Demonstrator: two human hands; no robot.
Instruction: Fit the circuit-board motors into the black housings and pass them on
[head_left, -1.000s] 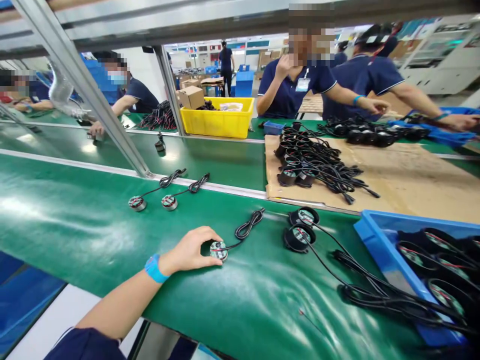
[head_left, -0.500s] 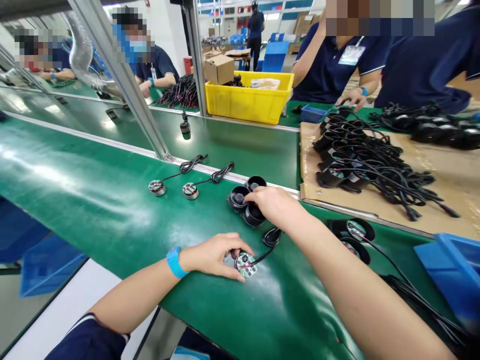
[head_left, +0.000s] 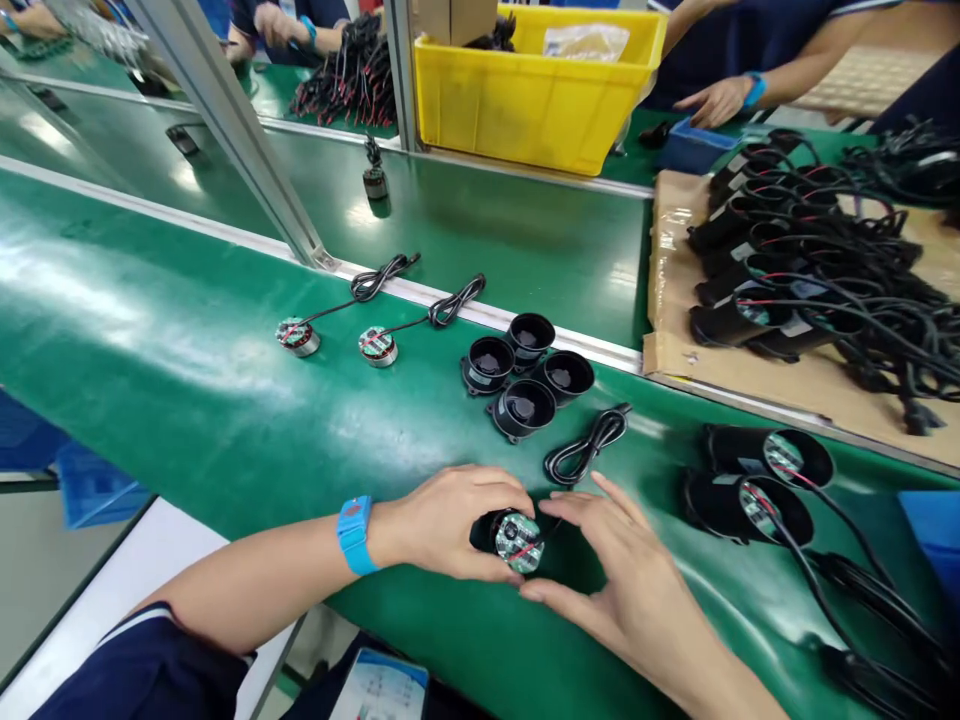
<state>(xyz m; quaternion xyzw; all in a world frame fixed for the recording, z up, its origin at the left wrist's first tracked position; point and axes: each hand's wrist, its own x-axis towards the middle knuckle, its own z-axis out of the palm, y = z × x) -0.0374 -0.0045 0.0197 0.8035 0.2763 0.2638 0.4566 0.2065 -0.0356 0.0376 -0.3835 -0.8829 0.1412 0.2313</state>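
Note:
My left hand (head_left: pixel 465 525), with a blue wristband, curls thumb and fingers around a small motor with a round green circuit board (head_left: pixel 519 543) on top. Red wires and a black cable come off the board. My right hand (head_left: pixel 611 560) is just right of it, thumb and fingers spread in a curve; its fingertips are close to the board, but contact is unclear. Behind the hands lies the motor's coiled black cable (head_left: pixel 589 447). Beyond that stand several black round housings (head_left: pixel 525 408), upright with their openings up.
Two similar motors (head_left: pixel 377 346) with coiled cables lie farther left. At right, two black housings (head_left: pixel 750 507) with boards inside lie tilted. Cardboard (head_left: pixel 675 345) carries many wired housings. A metal post (head_left: pixel 247 150), yellow bin (head_left: pixel 525 100) and co-worker's hand (head_left: pixel 716 102) are beyond.
My right hand has left the black housings and come down beside the motor, its fingers spread. My left hand still holds the motor. The view has tilted downward.

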